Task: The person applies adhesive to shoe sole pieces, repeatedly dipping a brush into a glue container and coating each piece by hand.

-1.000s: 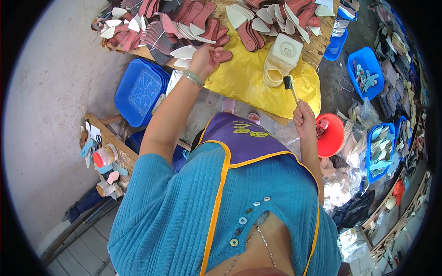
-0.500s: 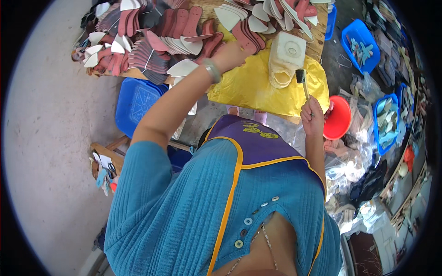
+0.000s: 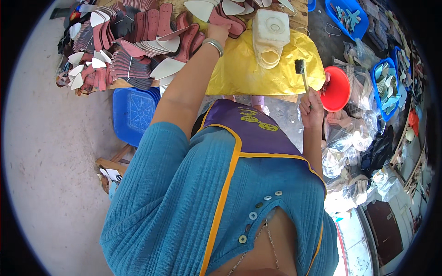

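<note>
Along eight o'clock, taking the yellow sheet (image 3: 239, 76) as the middle of the dial and twelve as straight ahead of the person, I see a pale wall (image 3: 55, 152), with stacked blue basins (image 3: 133, 112) nearer in. Wooden planking of a table (image 3: 300, 11) shows beyond the sheet towards one o'clock. Towards half past ten lies a small fanned stack of red sole pieces (image 3: 235, 27), some with white tips, and the left hand (image 3: 217, 33) is at its near edge; its fingers are bunched and partly hidden, so I cannot tell whether they grip a piece or only touch it. More bundles of red and grey pieces (image 3: 131, 66) crowd nine o'clock. At twelve a whitish plastic jug (image 3: 271, 34) lies on the sheet, its cut opening facing the person. Between four and five, the right hand (image 3: 312, 108) has its fingers closed round the handle of a brush (image 3: 304, 82), dark bristles up. Just beside that hand, at four, is a red bucket (image 3: 337, 89); farther out, at two, a blue bin (image 3: 361, 25) holds pale teal pieces.
</note>
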`<action>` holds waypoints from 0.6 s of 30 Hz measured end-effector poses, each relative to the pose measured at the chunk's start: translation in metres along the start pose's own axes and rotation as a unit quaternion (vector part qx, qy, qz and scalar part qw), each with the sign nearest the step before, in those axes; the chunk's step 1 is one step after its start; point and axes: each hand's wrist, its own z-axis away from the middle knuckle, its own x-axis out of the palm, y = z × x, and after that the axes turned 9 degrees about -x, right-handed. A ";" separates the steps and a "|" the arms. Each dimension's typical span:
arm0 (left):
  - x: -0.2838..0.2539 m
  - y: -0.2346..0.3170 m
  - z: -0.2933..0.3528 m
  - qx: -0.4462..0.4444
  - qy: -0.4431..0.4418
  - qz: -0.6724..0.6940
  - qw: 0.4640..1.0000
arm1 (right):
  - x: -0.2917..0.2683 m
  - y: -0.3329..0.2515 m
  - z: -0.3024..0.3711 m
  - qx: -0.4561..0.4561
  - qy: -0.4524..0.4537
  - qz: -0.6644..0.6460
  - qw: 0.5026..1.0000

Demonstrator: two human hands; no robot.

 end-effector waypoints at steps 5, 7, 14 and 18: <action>-0.010 0.020 0.021 0.207 0.070 -0.379 0.899 | -0.007 -0.006 0.000 -0.006 -0.008 0.016 1.000; -0.030 0.032 0.020 0.499 0.205 -0.525 0.658 | -0.007 -0.010 0.002 -0.016 -0.002 0.025 1.000; -0.068 0.121 -0.056 0.319 0.273 -0.705 0.572 | -0.035 -0.014 0.021 -0.034 0.029 -0.003 0.999; -0.060 0.136 -0.095 0.293 0.151 -0.715 0.616 | -0.041 -0.008 0.036 -0.045 0.077 -0.004 0.996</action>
